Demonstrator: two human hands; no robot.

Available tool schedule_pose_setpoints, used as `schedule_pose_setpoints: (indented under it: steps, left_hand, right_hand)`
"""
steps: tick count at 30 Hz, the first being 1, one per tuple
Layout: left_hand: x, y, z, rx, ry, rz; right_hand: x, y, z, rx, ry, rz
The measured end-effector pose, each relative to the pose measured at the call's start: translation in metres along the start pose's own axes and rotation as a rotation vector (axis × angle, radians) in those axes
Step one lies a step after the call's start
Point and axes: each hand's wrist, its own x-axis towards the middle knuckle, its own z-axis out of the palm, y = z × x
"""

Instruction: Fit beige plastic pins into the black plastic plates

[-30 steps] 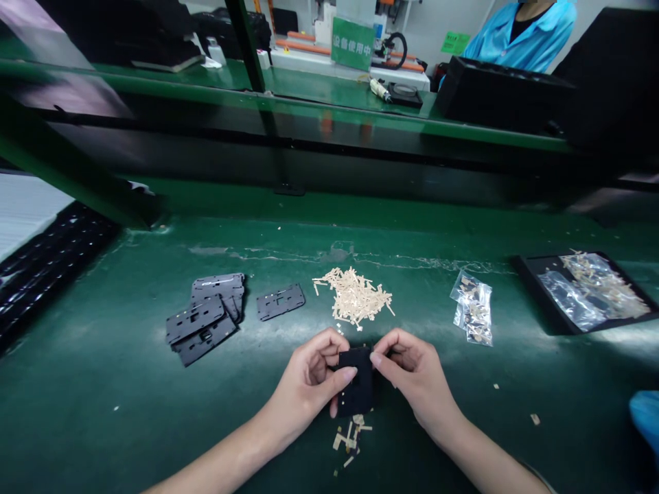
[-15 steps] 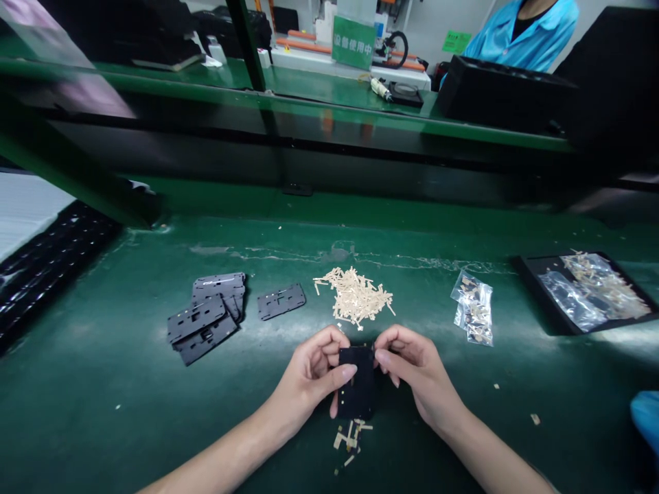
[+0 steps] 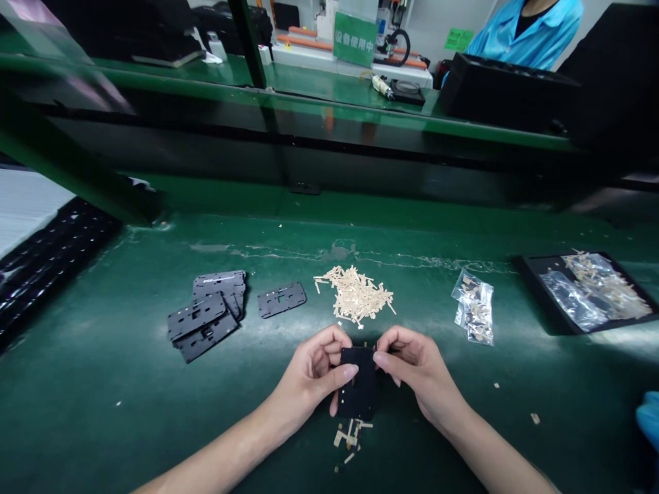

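My left hand (image 3: 314,374) grips a small black plastic plate (image 3: 359,387) by its left edge, thumb across its face. My right hand (image 3: 412,367) pinches the plate's upper right corner with thumb and fingertips. The plate is held just above the green table (image 3: 103,405). Under it lie a few beige scraps (image 3: 349,435). A heap of small beige strips (image 3: 356,295) sits just beyond my hands. A stack of black plates (image 3: 209,314) and a single one (image 3: 281,300) lie to the left.
A clear bag of small parts (image 3: 474,314) lies right of the heap. A black tray with bags and strips (image 3: 584,289) stands at the far right. A black ribbed tray (image 3: 41,264) is at the left edge. A person in blue (image 3: 528,31) stands behind the raised shelf.
Both hands stay on the plate almost unmoved; my right fingers have shifted slightly at its upper right corner.
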Motion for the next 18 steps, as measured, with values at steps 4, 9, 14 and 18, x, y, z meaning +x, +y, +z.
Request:
schedule_pose_setpoints:
  steps: [4,9,14,18]
  left_hand:
    - [0.0004,-0.0001,0.0000,0.000,-0.011,-0.005]
    - [0.0009,-0.0010,-0.0023,-0.009,-0.022,-0.005]
    - [0.0015,-0.0016,-0.0051,-0.049,-0.067,-0.018]
    - [0.0024,-0.0016,-0.0046,-0.063,-0.117,-0.057]
  right_hand:
    - [0.0000,-0.0001,0.0007,0.026,-0.017,0.000]
    - [-0.0002,-0.0020,0.0031,0.075,-0.028,0.039]
    - [0.0010,-0.0041,0.0020,0.113,-0.068,0.080]
    - [-0.0018,-0.0023,-0.0008,0.146,-0.202,0.078]
